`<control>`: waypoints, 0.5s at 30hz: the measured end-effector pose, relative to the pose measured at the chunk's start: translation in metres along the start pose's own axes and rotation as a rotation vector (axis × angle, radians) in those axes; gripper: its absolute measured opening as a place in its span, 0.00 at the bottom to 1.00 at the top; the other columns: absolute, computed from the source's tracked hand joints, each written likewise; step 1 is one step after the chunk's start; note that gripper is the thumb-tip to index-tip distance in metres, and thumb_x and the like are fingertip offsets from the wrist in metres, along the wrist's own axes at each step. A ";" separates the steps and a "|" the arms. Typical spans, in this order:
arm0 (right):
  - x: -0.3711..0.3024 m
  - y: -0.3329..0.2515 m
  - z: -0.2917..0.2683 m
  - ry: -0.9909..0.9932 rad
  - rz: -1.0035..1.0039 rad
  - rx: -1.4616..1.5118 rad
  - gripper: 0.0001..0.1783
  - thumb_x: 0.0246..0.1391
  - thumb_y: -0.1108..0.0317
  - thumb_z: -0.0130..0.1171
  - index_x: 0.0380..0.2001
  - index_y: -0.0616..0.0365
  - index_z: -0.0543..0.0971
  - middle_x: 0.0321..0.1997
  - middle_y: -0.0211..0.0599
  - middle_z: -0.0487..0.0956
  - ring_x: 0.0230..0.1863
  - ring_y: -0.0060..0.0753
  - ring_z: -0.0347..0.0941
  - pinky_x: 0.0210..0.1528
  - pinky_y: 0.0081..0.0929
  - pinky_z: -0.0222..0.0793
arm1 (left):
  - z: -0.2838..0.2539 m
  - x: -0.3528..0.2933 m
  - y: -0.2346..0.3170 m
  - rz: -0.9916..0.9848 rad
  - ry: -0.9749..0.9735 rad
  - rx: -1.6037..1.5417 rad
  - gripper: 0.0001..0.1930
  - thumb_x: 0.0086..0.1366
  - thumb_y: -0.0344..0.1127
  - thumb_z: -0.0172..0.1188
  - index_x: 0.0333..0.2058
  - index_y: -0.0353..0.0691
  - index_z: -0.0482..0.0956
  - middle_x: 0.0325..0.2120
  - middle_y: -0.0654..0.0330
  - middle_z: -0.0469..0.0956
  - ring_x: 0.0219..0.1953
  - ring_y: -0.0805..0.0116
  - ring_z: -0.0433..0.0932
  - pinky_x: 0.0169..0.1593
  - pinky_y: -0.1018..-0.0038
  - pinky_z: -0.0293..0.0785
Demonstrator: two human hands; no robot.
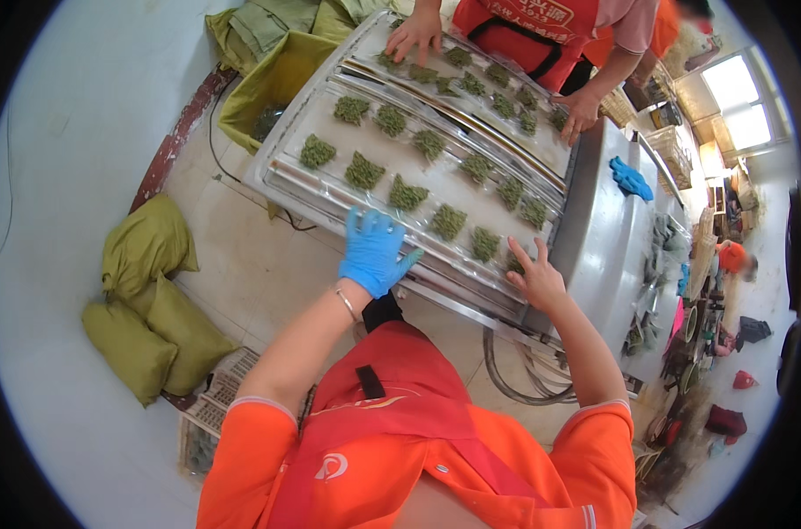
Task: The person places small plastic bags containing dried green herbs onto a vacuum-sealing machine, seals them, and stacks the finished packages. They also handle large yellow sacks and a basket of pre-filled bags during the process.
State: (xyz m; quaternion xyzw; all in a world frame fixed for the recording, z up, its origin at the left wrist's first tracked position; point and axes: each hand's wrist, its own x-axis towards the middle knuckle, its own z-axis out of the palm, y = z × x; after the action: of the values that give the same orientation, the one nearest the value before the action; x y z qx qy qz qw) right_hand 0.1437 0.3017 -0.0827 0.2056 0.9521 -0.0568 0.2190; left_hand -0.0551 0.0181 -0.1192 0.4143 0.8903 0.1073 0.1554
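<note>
Your left grip [374,254], in a blue glove, spreads wide across the near edge of the tray-like surface [259,172], fingers extended and with nothing visibly in hold. Your bare right grip [539,280] is opened out too, its fingers parted at the right end of the near row of clear plastic packets [407,192] filled with green, peppercorn-like bits. Whether it touches the end packet [515,264] or only the film beside it cannot be told from this view.

That near row slants from far left to near right, its long axis following the surface's near edge. From your left grip it lies just beyond the fingertips; from your right grip it stretches away leftward. So your right is nearer the end packet, your left nearer those left of the middle. Another row lies behind it, and past the metal dividing bar [520,163] are more packets, where a co-worker's left hand [580,112] and right hand [415,33] rest.
</note>
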 end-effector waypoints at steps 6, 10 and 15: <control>0.055 -0.105 0.001 0.084 -0.182 0.088 0.42 0.55 0.40 0.58 0.70 0.19 0.53 0.56 0.60 0.64 0.33 0.57 0.78 0.34 0.45 0.76 | -0.035 0.045 -0.083 -0.361 0.185 0.074 0.57 0.45 0.76 0.62 0.70 0.60 0.53 0.69 0.43 0.46 0.70 0.32 0.40 0.64 0.28 0.33; 0.102 -0.174 -0.024 -0.044 -0.188 0.190 0.41 0.56 0.39 0.55 0.70 0.18 0.51 0.52 0.59 0.65 0.27 0.57 0.77 0.31 0.46 0.76 | -0.047 0.060 -0.129 -0.400 0.124 0.003 0.55 0.45 0.70 0.66 0.70 0.58 0.55 0.70 0.43 0.46 0.70 0.36 0.45 0.64 0.30 0.39; 0.160 -0.277 -0.053 -0.062 -0.291 0.346 0.42 0.56 0.40 0.55 0.71 0.20 0.51 0.50 0.60 0.67 0.24 0.57 0.76 0.28 0.45 0.75 | -0.042 0.081 -0.249 -0.316 0.323 -1.108 0.42 0.59 0.53 0.65 0.67 0.44 0.59 0.63 0.49 0.64 0.65 0.56 0.61 0.64 0.58 0.60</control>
State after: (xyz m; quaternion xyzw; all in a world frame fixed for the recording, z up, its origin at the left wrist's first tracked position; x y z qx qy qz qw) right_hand -0.1240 0.1191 -0.1006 0.0989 0.9406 -0.2565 0.1991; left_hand -0.2950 -0.0801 -0.1755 0.1124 0.7650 0.5929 0.2250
